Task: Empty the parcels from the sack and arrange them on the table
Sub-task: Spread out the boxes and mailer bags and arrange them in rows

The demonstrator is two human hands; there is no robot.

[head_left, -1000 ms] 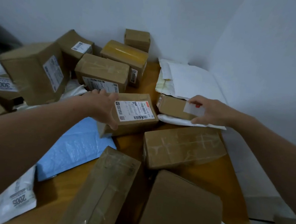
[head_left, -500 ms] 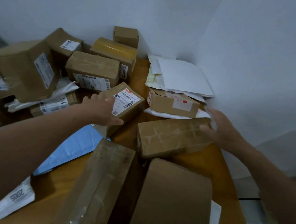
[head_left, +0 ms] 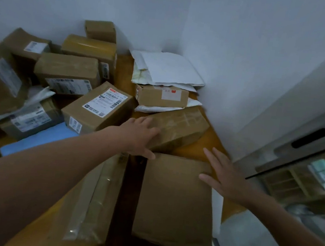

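Left hand [head_left: 140, 134], right hand [head_left: 226, 175] on parcels.
Left's relaxed fingers lie on the taped brown cardboard box [head_left: 179, 124]; right's spread fingers touch the flat brown carton [head_left: 173, 202] at six o'clock.

Table [head_left: 214, 140], near edge: long box [head_left: 93, 201] left, flat box [head_left: 175, 202] right, side by side. Behind flat box: taped box [head_left: 179, 128] by right edge. Far right corner: mailers [head_left: 169, 69], small box [head_left: 160, 96] on them. Centre: labelled box [head_left: 99, 108]. Far left: box pile [head_left: 67, 68].
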